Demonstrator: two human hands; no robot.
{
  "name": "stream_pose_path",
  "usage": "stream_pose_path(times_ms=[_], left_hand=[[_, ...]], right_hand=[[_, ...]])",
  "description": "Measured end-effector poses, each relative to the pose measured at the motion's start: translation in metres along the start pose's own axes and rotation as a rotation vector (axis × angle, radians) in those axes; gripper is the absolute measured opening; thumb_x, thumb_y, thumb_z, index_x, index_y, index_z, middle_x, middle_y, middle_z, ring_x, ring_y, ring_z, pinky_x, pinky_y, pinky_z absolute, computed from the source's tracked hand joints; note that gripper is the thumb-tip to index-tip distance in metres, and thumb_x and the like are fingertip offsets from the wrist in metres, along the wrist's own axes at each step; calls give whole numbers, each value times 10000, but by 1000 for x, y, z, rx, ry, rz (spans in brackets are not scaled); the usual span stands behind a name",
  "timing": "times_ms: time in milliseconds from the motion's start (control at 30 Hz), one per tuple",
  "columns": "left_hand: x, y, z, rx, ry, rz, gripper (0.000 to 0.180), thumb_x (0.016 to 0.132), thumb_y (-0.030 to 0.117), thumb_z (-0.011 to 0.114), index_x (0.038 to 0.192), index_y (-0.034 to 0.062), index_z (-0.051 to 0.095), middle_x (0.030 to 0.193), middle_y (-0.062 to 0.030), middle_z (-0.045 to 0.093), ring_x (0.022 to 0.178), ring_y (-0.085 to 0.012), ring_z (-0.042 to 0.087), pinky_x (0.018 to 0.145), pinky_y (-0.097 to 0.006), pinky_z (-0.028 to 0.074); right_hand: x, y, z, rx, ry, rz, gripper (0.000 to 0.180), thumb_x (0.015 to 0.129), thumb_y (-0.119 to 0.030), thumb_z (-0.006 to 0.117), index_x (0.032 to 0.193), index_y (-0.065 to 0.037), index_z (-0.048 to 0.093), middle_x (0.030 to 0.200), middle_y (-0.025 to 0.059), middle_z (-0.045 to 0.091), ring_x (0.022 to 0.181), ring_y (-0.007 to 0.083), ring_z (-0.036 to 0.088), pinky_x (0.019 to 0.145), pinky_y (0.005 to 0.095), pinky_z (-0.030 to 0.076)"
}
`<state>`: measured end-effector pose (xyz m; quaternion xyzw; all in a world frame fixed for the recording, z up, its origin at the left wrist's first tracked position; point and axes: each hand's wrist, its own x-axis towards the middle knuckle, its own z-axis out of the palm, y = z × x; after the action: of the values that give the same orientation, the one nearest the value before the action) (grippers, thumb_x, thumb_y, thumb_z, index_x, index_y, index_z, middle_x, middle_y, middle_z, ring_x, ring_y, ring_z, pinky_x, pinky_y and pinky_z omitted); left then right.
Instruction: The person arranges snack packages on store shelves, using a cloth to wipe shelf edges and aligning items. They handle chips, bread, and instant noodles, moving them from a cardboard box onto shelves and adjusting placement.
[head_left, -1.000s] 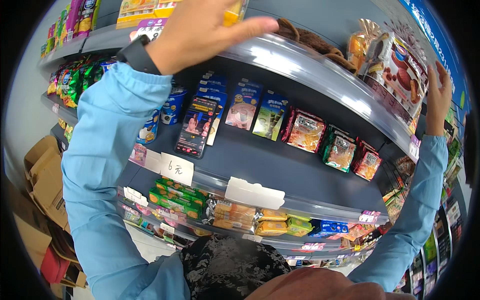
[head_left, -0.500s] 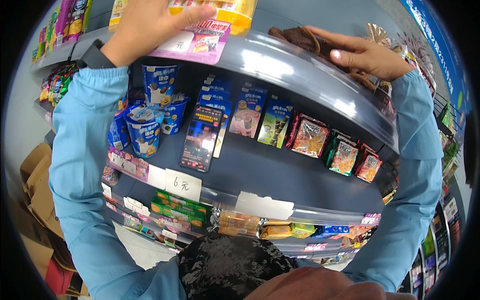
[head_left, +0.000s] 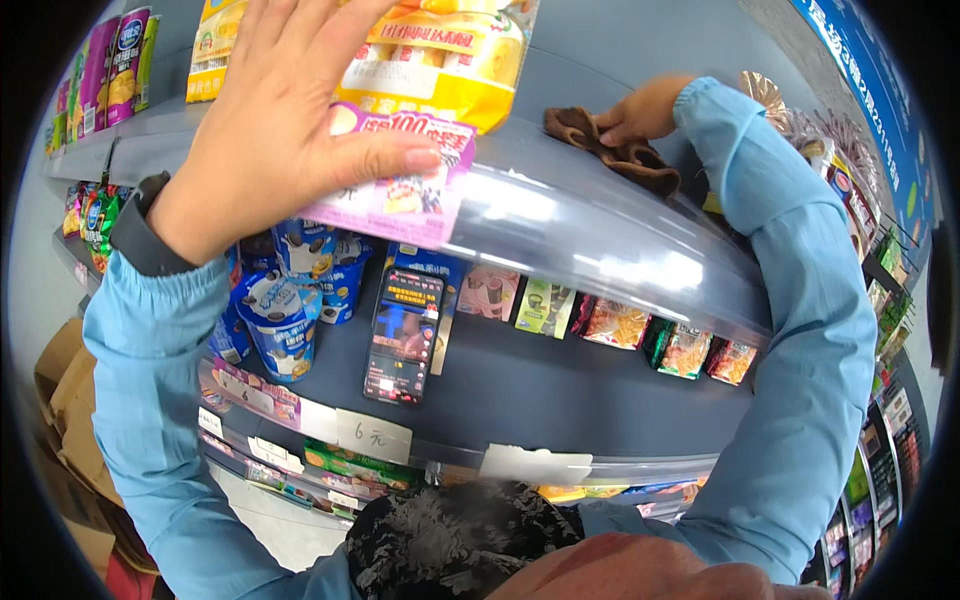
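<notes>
The right hand (head_left: 650, 108) has its grip closed on a crumpled brown cloth (head_left: 640, 163), which lies on the right part of the upper shelf (head_left: 590, 222), just beyond its clear curved front edge. The left hand (head_left: 285, 135) has an open grip, fingers spread and thumb pointing right, in front of a yellow package (head_left: 490, 95) that stands at the left of the same shelf; whether the palm presses on it cannot be told. The left thumb crosses a purple price card (head_left: 435, 220) at the shelf edge, and a dark wristband (head_left: 150, 232) circles the left wrist. Farther left stand tall purple and green canisters (head_left: 125, 68), while shiny wrapped packages (head_left: 850, 190) sit at the far right, beyond the right sleeve (head_left: 800, 230). On the lower shelf (head_left: 510, 400), blue cups (head_left: 280, 335) are grouped at the left, partly stacked. Just right of them a phone (head_left: 403, 345) leans upright, its screen lit, against blue boxes (head_left: 425, 260). Small red and green snack packets (head_left: 685, 350) line up toward the right, and a blank white card (head_left: 535, 464) hangs at the near edge.
</notes>
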<state>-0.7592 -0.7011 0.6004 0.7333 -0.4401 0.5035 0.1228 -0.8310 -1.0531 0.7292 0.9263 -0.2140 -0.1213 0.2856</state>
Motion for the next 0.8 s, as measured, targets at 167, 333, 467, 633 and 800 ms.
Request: stream_pose_path(times_ms=[167, 333, 467, 633, 800], left_hand=[[6, 17, 2, 11, -24, -61, 1074, 772, 734, 741, 1510, 26, 414, 1600, -373, 227, 1517, -558, 122, 1200, -682, 125], [1, 24, 5, -24, 81, 15, 1097, 758, 737, 757, 1514, 24, 406, 1589, -377, 242, 1516, -562, 115, 1195, -675, 143], [-2, 20, 9, 110, 105, 23, 1106, 760, 743, 752, 1520, 22, 398, 1591, -371, 248, 1520, -549, 132, 1208, -651, 149], [-3, 21, 8, 95, 124, 35, 1116, 763, 748, 743, 1541, 31, 386, 1605, -356, 252, 1516, -543, 163, 1209, -647, 164], [0, 13, -3, 25, -28, -20, 1096, 770, 742, 741, 1549, 54, 392, 1611, -346, 257, 1513, -551, 171, 1205, -657, 174]], right_hand=[[54, 27, 42, -122, -78, 7, 476, 1062, -427, 513, 1501, -243, 524, 1361, 105, 645, 1227, 265, 604, 1066, 442, 446], [84, 39, 75, 539, 149, -118, 528, 1075, -311, 482, 1592, -257, 390, 1416, 138, 589, 1235, 266, 590, 1090, 386, 436], [73, -4, 52, 616, 309, -316, 582, 1078, -266, 458, 1638, -273, 299, 1427, 144, 582, 1245, 256, 586, 1111, 368, 427], [56, -10, 27, 519, 125, -342, 571, 1065, -291, 501, 1617, -263, 358, 1404, 124, 606, 1243, 252, 590, 1127, 377, 418], [0, -19, 5, 286, 185, -311, 574, 1040, -316, 580, 1579, -190, 428, 1356, 119, 619, 1214, 240, 605, 1051, 393, 492]])
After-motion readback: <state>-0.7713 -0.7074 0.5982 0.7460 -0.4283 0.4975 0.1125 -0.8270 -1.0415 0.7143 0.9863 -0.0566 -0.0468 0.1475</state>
